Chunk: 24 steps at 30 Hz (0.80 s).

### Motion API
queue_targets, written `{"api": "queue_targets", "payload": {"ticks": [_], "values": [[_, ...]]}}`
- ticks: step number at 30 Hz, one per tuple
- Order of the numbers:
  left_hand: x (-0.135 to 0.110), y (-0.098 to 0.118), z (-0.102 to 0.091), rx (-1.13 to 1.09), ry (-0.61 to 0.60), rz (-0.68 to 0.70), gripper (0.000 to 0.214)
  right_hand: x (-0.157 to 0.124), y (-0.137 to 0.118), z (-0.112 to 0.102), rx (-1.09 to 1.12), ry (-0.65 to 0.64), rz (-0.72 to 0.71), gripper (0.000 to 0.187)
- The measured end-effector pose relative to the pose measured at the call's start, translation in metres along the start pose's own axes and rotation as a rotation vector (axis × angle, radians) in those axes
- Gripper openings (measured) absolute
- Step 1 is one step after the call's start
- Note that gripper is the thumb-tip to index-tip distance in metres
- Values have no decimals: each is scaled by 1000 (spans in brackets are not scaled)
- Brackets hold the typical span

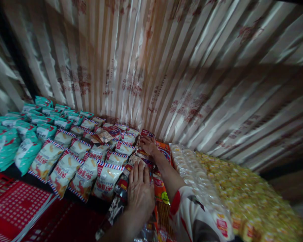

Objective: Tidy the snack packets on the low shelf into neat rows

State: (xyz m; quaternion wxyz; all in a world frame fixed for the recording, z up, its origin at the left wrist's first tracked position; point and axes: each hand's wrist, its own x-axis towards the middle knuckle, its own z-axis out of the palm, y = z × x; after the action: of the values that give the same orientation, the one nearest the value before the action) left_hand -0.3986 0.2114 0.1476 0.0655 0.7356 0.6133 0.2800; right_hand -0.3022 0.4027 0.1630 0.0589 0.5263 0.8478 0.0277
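My left hand (pixel 139 191) lies flat, fingers together and stretched out, pressing on a row of orange and red snack packets (pixel 159 188) near the shelf's front. My right hand (pixel 147 145) reaches further back along the same row, its fingers curled over a red packet (pixel 147 133) standing against the back wall. The right forearm, in a white patterned sleeve (pixel 189 215), lies over the orange packets.
White snack bags with red-blue striped edges (pixel 86 161) fill the shelf left of the hands, and teal bags (pixel 20 134) lie further left. Yellow wrapped sweets (pixel 232 181) cover the right. A red perforated shelf edge (pixel 17 208) juts at lower left. Striped glossy sheeting (pixel 166 67) backs the shelf.
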Motion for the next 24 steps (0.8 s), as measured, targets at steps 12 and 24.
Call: {"api": "queue_targets", "payload": {"ticks": [12,24], "values": [[0,-15,-22,27,31,66,50,-6,9,9,25,40,-4,30],[-21,-10,-30,9,60,118,49,-1,16,17,78,36,-27,30]]}}
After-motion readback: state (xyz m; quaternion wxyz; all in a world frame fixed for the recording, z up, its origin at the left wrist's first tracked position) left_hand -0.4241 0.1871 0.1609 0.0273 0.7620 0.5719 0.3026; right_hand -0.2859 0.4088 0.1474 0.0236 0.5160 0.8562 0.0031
